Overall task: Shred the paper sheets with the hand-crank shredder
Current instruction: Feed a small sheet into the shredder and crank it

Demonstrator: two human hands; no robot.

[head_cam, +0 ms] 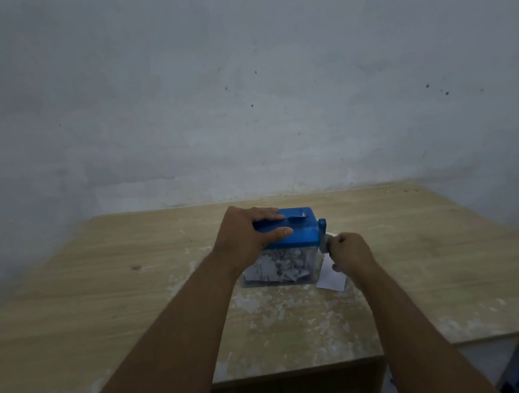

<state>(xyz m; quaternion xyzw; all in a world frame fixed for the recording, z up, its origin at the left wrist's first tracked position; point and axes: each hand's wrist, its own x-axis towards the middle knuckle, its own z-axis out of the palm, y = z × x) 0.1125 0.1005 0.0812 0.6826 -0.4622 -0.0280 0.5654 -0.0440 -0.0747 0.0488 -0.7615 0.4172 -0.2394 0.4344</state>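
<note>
Blue shredder (290, 237), one paper sheet (330, 278) beside; left hand (250, 235) flat atop, right hand (348, 250) grips crank (322, 227).

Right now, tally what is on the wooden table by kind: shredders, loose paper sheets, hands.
Blue-lidded hand-crank shredder with clear plastic bin: 1
Loose white paper sheet: 1
Hands: 2 (left hand pressing on the shredder, right hand gripping the grey crank handle)
Total: 4

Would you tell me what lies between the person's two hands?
Head view: the shredder's blue lid and crank span the stretch from left hand to right hand.
</note>
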